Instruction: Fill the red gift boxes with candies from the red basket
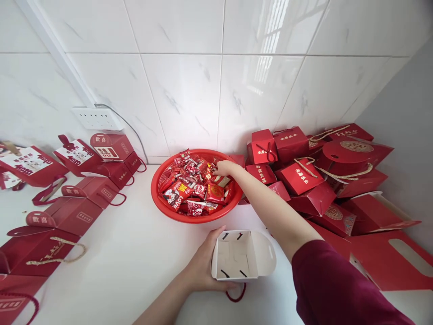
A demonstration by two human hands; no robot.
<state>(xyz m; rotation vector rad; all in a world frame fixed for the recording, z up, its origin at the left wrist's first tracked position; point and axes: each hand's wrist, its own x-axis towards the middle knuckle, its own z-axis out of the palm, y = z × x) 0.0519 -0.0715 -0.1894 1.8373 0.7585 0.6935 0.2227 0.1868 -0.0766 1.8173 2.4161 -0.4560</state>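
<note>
My left hand (202, 264) grips an open gift box (233, 257) from its left side, fingers and thumb wrapped round it. The box's pale inside faces up, with dark cord ends poking through the walls. Its flap lies folded out to the right, and a dark red cord loop hangs below. My right hand (223, 168) reaches into the right side of a red plastic basket (198, 219) heaped with wrapped candies (192, 183). Its fingers are bent down and together among the wrappers; what they pinch, if anything, is hidden.
Closed red gift boxes (91, 192) stand in a row on the left of the white table (128, 253). More red boxes (301, 178) are piled at the right, some with rope handles. A tiled wall (189, 99) with a socket strip (96, 118) rises behind.
</note>
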